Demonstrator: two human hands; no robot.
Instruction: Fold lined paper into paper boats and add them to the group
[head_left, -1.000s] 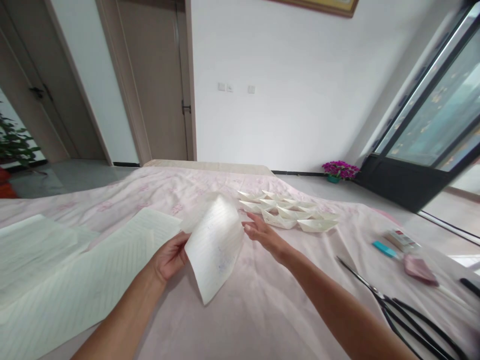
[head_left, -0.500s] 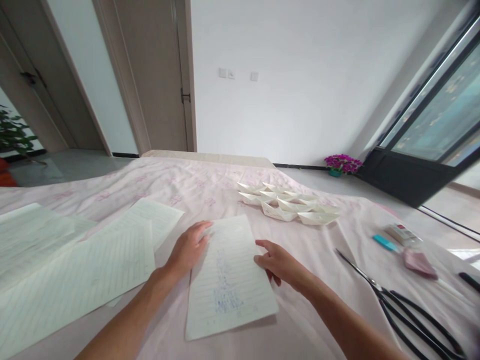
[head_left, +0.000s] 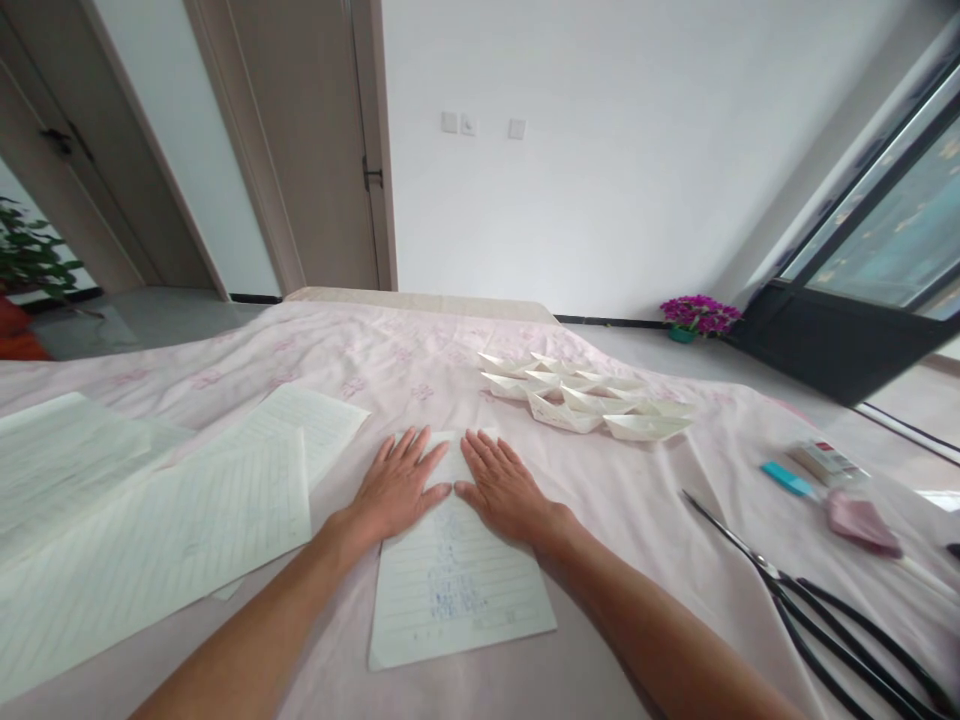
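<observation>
A lined sheet of paper [head_left: 465,610] with blue handwriting lies in front of me on the pink bedsheet. Flat on its upper left part rests my left hand [head_left: 401,485], fingers spread. My right hand [head_left: 506,485] presses flat on the upper right part, its fingers stretched out and the thumb tip close to the left thumb. Neither hand grips anything. Beyond the right hand stand several folded paper boats [head_left: 585,395] in rows.
More lined sheets [head_left: 187,530] overlap on the left. To the right lie black-handled scissors [head_left: 765,570], a turquoise piece [head_left: 786,478], a small box [head_left: 825,462] and a pink item [head_left: 862,522]. Purple flowers [head_left: 701,315] stand on the floor by the wall.
Both hands have moved inward from the paper's side edges and now lie flat on its upper part. The right hand's curled fingers have straightened. The view has shifted slightly.
</observation>
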